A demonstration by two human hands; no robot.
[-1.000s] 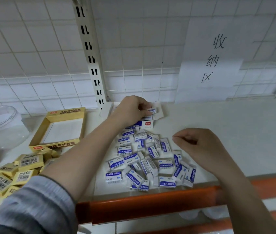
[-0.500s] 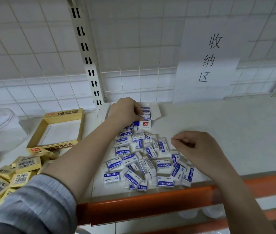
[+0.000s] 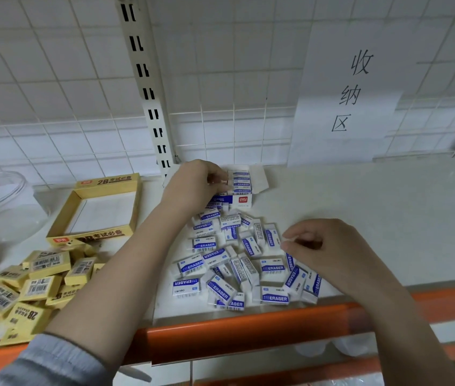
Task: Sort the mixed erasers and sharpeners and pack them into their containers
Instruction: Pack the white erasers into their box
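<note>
A pile of several white-and-blue erasers [image 3: 244, 263] lies on the white shelf [image 3: 374, 218]. Behind it stands their open white-and-blue box [image 3: 241, 200], with a row of erasers stacked inside. My left hand [image 3: 195, 185] reaches into the box's left side, and its curled fingers and thumb pinch an eraser [image 3: 239, 179] in that row. My right hand [image 3: 324, 252] hovers at the pile's right edge with its fingers curled and their tips close to an eraser. Whether it holds anything is hidden. An open yellow 2B box [image 3: 103, 190] stands to the left, with nothing in it.
Several loose yellow 2B erasers [image 3: 25, 285] lie at the front left. A clear plastic bowl [image 3: 0, 201] sits at the far left. An orange rail [image 3: 248, 327] runs along the shelf's front edge. A slotted upright [image 3: 148, 93] and a paper sign [image 3: 351, 90] are on the wire-grid back wall.
My left hand has pushed the eraser further into the white-and-blue box. My right hand has sunk slightly toward the pile's right edge. The view has tilted a little.
</note>
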